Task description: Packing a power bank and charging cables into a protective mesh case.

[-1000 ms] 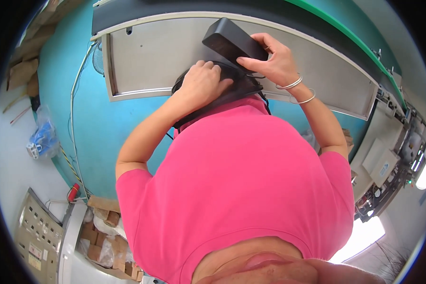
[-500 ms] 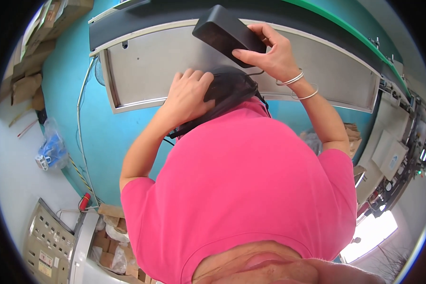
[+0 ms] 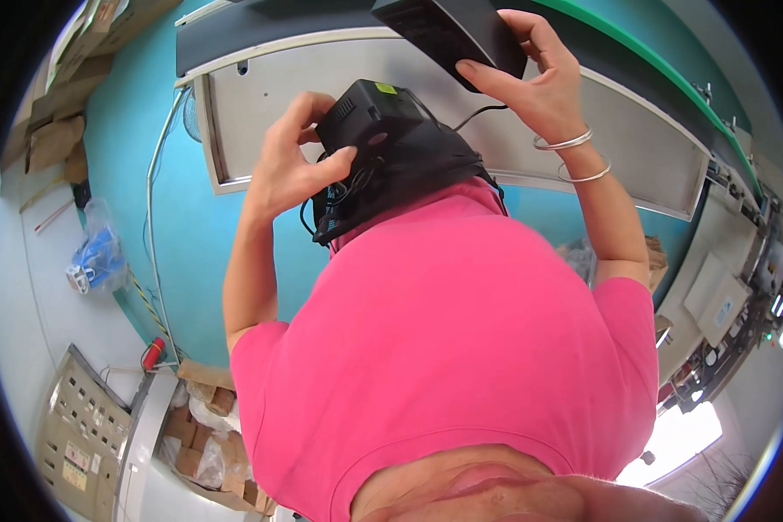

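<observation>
- The left hand (image 3: 296, 165) has come off the top of the black bag (image 3: 435, 161) at the person's waist; half a second ago it lay over the dark mesh there.
- Its fingers are now clamped on the near end of a vented black device (image 3: 365, 117), thumb on the lower edge and the others around the far side.
- That device, with a yellow-green sticker on top, has come into plain view at the bag; whether part of it sits inside the bag, I cannot tell.
- The right hand (image 3: 544, 83) has lifted its smooth black box (image 3: 457, 39) higher and further out, so the box now overlaps the dark belt (image 3: 270, 43) behind the counter (image 3: 270, 109).
- The right fingers are closed on the box's end, thumb on the near face; the box is tilted and clear of the bag.
- A thin black cord (image 3: 480, 113) runs from the bag toward the right hand, its end hidden there.
- Loose dark cables (image 3: 354, 183) hang below the device, near the left thumb.
- As I judge it, each hand now manages its own piece, leaving neither free to steady the bag.
</observation>
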Tool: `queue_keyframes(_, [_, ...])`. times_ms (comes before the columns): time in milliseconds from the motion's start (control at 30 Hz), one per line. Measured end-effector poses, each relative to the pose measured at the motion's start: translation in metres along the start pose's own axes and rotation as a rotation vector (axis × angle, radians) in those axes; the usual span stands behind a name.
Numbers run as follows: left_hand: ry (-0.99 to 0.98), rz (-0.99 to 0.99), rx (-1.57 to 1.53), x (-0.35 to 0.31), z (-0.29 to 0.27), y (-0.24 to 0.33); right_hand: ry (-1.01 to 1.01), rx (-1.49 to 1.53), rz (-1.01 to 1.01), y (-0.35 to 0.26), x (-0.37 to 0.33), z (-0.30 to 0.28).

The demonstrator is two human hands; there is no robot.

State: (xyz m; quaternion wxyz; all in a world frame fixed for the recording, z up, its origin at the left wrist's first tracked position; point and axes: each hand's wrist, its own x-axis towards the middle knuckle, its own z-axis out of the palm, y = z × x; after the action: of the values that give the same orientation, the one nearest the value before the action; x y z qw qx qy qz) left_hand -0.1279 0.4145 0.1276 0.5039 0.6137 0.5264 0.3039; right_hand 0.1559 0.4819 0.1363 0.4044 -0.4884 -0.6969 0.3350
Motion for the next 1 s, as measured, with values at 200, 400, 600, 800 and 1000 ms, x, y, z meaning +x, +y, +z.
queue_keyframes(200, [-0.230,0.033,0.140,-0.013,0.023,0.023,-0.133,-0.057,0.058,0.000,0.012,0.003])
queue_keyframes(400, [-0.373,-0.167,-0.259,-0.018,0.023,0.008,-0.505,0.340,0.506,0.001,0.006,0.013])
queue_keyframes(600, [-0.189,-0.429,-0.214,-0.021,0.043,0.011,-0.630,0.645,0.784,0.007,-0.007,0.041])
queue_keyframes(800, [-0.298,-0.279,-0.152,-0.040,0.029,0.037,-0.763,0.924,0.947,-0.003,-0.016,0.061])
queue_keyframes(1000, [-0.341,-0.345,-0.443,-0.054,0.028,0.026,-0.847,0.980,1.095,0.011,-0.019,0.079])
